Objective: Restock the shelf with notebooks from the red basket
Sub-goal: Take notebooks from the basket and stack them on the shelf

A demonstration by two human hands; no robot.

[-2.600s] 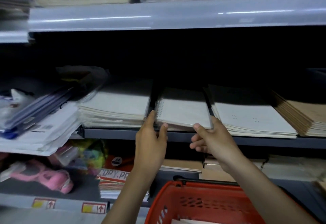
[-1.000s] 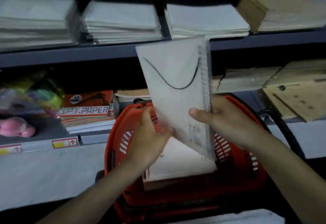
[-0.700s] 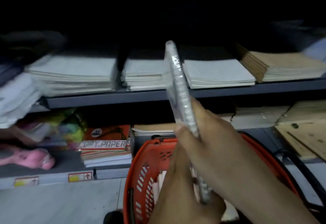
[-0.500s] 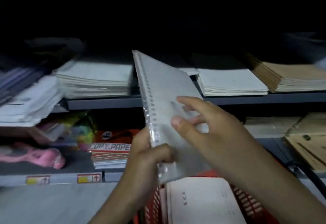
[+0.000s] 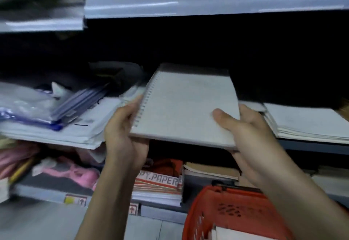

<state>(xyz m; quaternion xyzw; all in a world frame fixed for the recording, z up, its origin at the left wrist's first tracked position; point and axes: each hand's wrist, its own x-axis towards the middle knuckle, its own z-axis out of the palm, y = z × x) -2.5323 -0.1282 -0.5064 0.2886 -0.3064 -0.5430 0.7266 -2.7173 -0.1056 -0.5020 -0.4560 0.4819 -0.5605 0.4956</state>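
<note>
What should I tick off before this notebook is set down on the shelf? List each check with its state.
1. Grip: left hand holds the spiral edge of the spiral notebook, right hand holds the opposite edge with its thumb on the cover: ok.
2. Notebook lies close to flat, spiral to the left: ok.
3. Room under the upper shelf: a dark gap shows above the notebook: ok.
4. Landing spot: hidden beneath the notebook: cannot tell.
5. Neighbouring stack on the right lies apart from the notebook's edge: ok.
6. Stock left in the red basket: a pale cover shows inside: ok.
</note>
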